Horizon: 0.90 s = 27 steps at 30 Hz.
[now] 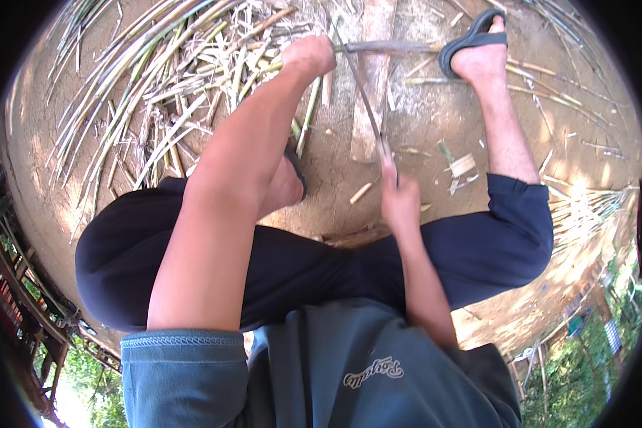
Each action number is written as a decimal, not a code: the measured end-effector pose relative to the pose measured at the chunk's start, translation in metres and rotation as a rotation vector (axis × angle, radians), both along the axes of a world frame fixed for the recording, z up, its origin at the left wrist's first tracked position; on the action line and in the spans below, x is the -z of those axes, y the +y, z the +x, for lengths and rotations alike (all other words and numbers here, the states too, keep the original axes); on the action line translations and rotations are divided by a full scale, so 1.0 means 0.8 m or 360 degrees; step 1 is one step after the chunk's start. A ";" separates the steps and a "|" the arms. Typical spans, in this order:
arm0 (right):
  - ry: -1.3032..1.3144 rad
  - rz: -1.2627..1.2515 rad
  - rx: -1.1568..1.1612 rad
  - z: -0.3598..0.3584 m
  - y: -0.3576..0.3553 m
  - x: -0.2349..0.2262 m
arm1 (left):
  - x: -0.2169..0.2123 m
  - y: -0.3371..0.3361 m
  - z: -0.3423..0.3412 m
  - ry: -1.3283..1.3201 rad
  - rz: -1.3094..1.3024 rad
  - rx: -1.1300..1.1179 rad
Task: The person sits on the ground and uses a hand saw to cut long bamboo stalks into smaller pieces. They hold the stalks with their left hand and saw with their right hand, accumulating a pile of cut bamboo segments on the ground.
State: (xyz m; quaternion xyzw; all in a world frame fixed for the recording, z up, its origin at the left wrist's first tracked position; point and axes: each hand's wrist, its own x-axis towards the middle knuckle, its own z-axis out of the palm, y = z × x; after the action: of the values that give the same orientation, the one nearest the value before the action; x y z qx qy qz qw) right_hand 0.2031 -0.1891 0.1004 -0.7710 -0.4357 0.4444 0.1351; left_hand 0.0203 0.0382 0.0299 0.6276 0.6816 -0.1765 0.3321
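My left hand [309, 55] is a closed fist at the far side, by the pile of cut stalks. From its right side a flat grey-brown strip [399, 46] reaches across a wooden plank [362, 139] toward my sandalled foot; its exact kind is unclear. My right hand [401, 203], nearer my body, is wrapped round the hidden handle of a long thin knife [364, 100]. The dark blade slants up and left over the plank and crosses the strip just beside my left fist. Whether the blade touches the strip cannot be told.
Long green and dry stalks [132, 78] lie heaped at the left, with short split pieces [221, 68] beside them. My sandalled foot [478, 57] rests at the far right. A small pale chip [461, 165] and scraps lie on the earth floor. More stalks [585, 210] are at the right.
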 end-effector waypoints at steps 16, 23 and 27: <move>0.0003 -0.0076 -0.0008 -0.035 0.103 0.037 | 0.037 -0.014 0.005 0.0007 -0.0098 0.0146; 0.0045 0.0006 -0.0048 0.006 -0.020 -0.006 | 0.057 -0.035 -0.030 0.0139 0.0192 0.0015; 0.0282 0.0558 -0.0035 0.015 -0.036 -0.047 | 0.057 -0.030 -0.055 0.0282 0.1149 -0.0111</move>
State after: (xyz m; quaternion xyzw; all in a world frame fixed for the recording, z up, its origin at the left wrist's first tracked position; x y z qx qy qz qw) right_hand 0.2154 -0.2180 0.1382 -0.6887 -0.5012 0.4292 0.3005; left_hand -0.0236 0.0144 -0.0161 0.6631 0.7470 0.0329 0.0350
